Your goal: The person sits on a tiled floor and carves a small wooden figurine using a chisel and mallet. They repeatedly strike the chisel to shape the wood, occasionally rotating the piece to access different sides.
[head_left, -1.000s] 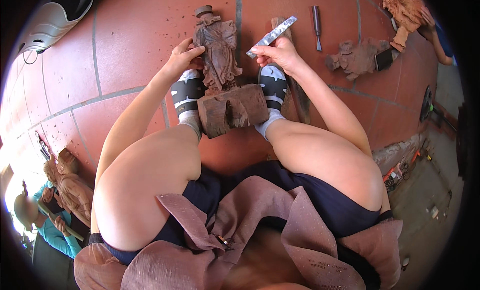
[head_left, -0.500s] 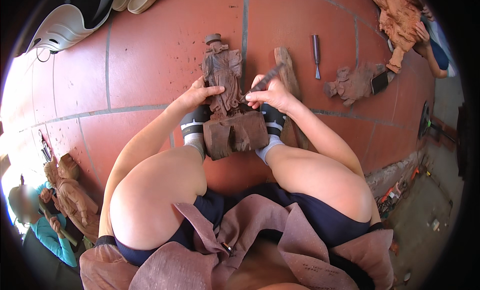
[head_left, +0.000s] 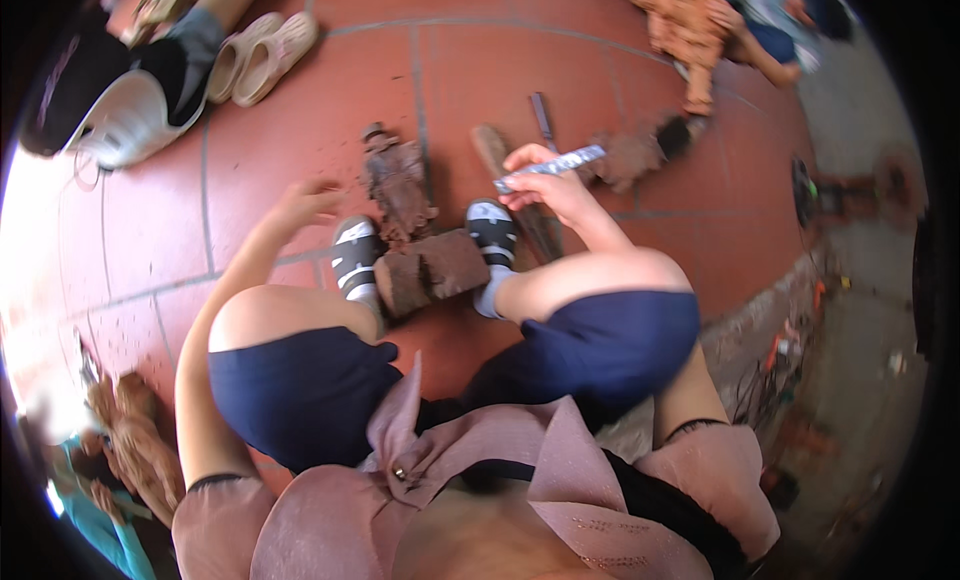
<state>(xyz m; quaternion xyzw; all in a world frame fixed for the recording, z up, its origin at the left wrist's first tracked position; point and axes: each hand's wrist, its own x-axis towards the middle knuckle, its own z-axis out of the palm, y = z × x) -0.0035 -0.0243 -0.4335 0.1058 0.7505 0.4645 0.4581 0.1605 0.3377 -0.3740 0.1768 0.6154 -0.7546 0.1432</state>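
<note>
A brown carved wooden figure (head_left: 398, 185) lies on the tiled floor between my feet, its lower end toward me at a rough split wooden block (head_left: 445, 265). My left hand (head_left: 303, 204) is off the figure, in the air to its left, with its fingers apart and nothing in them. To the right of the figure, my right hand (head_left: 550, 188) is closed around a slim carving tool (head_left: 565, 163), which is smeared by motion and points up and right. Just beyond that hand are a worn wooden club (head_left: 490, 148) and a dark-handled chisel (head_left: 542, 115).
Another brown carving (head_left: 625, 165) lies on the right. At the top right, a person's hand (head_left: 728, 15) rests on a larger carving (head_left: 680, 25). Sandals (head_left: 270, 58) and a white plastic chair (head_left: 130, 120) stand upper left. A person in turquoise (head_left: 95, 510) works lower left.
My left hand has let go of the figure and moved left. My right hand has lifted away from the figure with the tool. The whole view has shifted and blurred.
</note>
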